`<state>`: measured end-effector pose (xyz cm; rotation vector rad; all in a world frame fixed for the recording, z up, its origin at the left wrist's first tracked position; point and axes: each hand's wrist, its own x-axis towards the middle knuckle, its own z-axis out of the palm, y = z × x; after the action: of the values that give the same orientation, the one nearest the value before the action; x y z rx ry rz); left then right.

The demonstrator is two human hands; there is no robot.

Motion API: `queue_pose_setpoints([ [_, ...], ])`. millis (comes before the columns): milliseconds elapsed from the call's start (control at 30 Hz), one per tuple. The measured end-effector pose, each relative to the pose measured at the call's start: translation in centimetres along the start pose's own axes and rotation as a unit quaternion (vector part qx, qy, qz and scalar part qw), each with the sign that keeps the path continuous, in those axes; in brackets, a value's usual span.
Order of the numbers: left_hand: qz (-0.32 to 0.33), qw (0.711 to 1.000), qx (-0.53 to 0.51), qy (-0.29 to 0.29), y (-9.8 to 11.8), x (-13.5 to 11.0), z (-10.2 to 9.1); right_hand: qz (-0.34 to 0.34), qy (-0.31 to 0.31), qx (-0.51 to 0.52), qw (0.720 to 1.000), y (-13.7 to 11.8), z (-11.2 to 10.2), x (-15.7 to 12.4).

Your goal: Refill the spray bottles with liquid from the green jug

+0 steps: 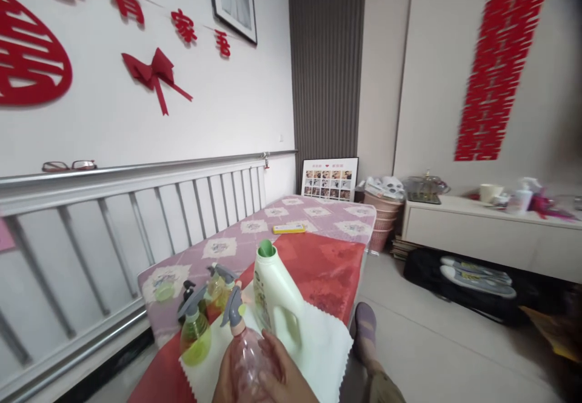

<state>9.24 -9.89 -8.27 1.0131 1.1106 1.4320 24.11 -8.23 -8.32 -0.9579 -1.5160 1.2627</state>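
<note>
1. Green spray bottle (pixel 195 337): at left edge of white mat (pixel 328 339), narrow gap rightward.
2. Left hand (pixel 222 380): wrapped round pink spray bottle (pixel 248 354), front of mat.
3. Right hand (pixel 288 376): clamped on same.
4. Pale green jug (pixel 273 291): just behind.
5. Floor (pixel 418 354): beyond scalloped right edge.

wall garland (pixel 184 26): 有, 家, 吾 | oval cutout (pixel 66 66): 喜 form, cropped | photo board (pixel 330 180): red heart (pixel 327 165), lettering (pixel 337 165) too small

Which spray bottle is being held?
The pink spray bottle, between the left hand and right hand; the other spray bottles, to its left, stand untouched.
</note>
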Motion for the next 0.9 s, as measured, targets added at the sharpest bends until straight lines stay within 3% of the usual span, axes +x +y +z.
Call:
queue_pose_setpoints([
  [133, -0.043, 0.993, -0.083, -0.077, 0.0, 0.2, -0.9, 0.037, -0.064, 0.056, 0.996, -1.6, -0.9, -0.5],
  [233, -0.037, 0.985, -0.114, -0.123, -0.3, 0.2, -1.7, 0.035, -0.072, 0.082, 0.993, -2.3, -0.8, -1.0],
  [367, -0.025, 0.981, -0.172, -0.085, -1.1, 0.3, -1.9, 0.019, -0.016, 0.083, 0.996, -1.6, 0.4, -1.2],
  [600, -0.033, 0.991, -0.122, 0.05, -0.5, 0.0, -0.2, -0.034, 0.109, -0.017, 0.993, -1.1, 1.3, -1.2],
  [767, -0.066, 0.99, -0.106, 0.062, 0.3, -0.9, 0.6, -0.065, 0.155, -0.071, 0.983, -0.4, 1.6, -1.2],
  [900, -0.03, 0.995, -0.059, 0.078, 0.9, -1.5, 1.8, -0.109, 0.189, -0.146, 0.965, 0.4, 2.5, -1.3],
])
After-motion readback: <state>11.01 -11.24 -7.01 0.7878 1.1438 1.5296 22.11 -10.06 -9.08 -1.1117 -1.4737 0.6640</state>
